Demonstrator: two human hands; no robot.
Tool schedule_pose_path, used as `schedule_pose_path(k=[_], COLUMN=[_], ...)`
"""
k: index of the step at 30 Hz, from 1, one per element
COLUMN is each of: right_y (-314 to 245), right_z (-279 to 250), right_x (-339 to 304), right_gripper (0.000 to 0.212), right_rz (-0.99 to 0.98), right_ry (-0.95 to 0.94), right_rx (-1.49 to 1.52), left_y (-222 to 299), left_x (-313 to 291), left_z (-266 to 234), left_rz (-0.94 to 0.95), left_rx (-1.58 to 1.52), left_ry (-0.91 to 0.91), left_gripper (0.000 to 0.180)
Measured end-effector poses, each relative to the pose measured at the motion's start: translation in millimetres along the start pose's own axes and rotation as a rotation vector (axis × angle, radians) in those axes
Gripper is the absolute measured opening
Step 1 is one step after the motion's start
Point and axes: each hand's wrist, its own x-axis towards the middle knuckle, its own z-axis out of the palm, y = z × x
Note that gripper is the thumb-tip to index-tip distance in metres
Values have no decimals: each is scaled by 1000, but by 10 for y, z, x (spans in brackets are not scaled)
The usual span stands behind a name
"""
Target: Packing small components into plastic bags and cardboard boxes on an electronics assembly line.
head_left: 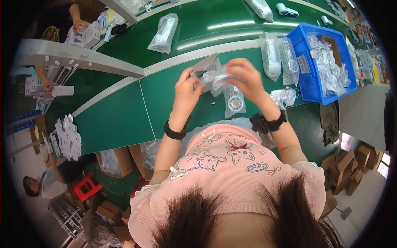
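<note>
Over the green worktable, my left hand is closed round a small light box with its flap raised. Fingers bent, my right hand grips a transparent plastic bag against the box's opening. Motion blurs the bag, so its contents cannot be made out. Just below my hands lies a bubble-wrapped item with a round white grille. Near my right forearm sits a small heap of plastic-bagged white parts.
A blue bin of small bagged parts stands on the right, beside two bubble-wrapped packs. Another wrapped pack lies on the far bench. Stacked white boxes occupy the left end. A metal post crosses at left; co-workers handle boxes beyond.
</note>
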Motion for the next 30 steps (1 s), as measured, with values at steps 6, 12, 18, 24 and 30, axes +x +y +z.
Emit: schedule_pose_path(k=[6,12,18,24,30], right_y=[144,265,197,550,820], right_z=[361,348,274,416,630], right_x=[123,77,60,-90,137], right_gripper=[30,32,47,97,114], right_rz=[-349,-354,-251,103,520], right_ry=[-372,-434,-585,-57,-346], right_rx=[-283,-405,-392,197,339], left_y=[-85,-214,-201,-541,-1787], left_x=[58,72,131,323,1243], left_z=[1,-7,-84,-188,-395], left_rz=[-278,-337,-381,-430,-138], left_rx=[-144,-305,-304,-830,338], left_ry=[111,124,22,165,499], left_gripper=[11,11,11,24,51])
